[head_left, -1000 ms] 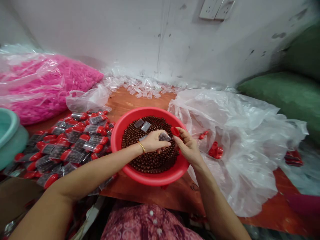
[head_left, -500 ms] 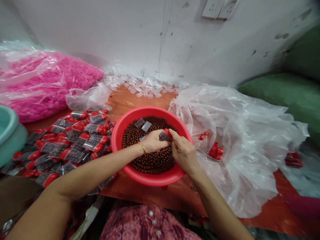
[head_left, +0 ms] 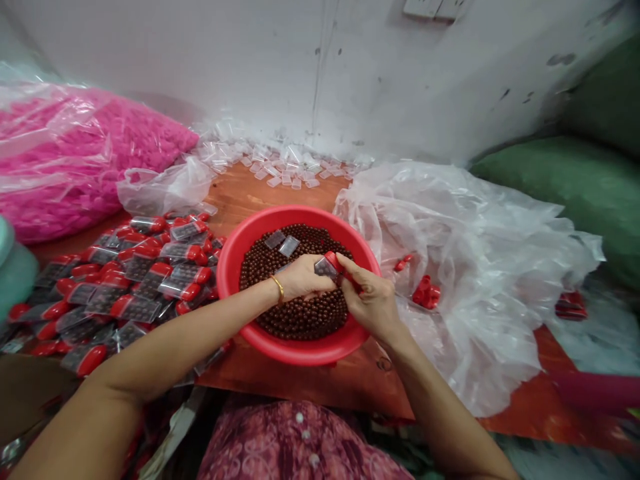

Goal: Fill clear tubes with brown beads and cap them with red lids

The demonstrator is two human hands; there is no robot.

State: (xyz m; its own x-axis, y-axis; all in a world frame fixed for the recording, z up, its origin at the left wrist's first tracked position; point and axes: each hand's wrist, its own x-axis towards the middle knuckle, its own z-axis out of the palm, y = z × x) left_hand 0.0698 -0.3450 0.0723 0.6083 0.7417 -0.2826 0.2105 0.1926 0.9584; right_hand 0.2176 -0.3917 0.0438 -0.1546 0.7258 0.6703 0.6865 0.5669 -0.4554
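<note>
Over the red basin (head_left: 300, 356), the two hands meet at one small box (head_left: 324, 268). The left hand (head_left: 303, 277) grasps its clear body, dark beads showing inside, and a gold bracelet (head_left: 279, 291) circles that wrist. The right hand (head_left: 370, 295) is curled with its fingers on the red cap (head_left: 332, 259) at the box's end; its thumb is partly hidden, so the exact hold there is hard to tell.

A second ago the cap was in the right hand, just apart from the box. By half a second ago it had met the box's end, and it sits there now, with the box tilted above the beads (head_left: 300, 323). The left hand has kept its grasp throughout.

Two clear boxes (head_left: 289, 246) lie on the beads towards the basin's far side, as before. To the left, the heap of red-capped boxes (head_left: 145, 273) looks unchanged; so do the loose red caps (head_left: 426, 293) on the plastic sheet (head_left: 465, 267) to the right. The view has tipped slightly: everything on the table (head_left: 240, 193) sits a little higher, and the wall socket (head_left: 434, 8) is now cut by the top edge.
</note>
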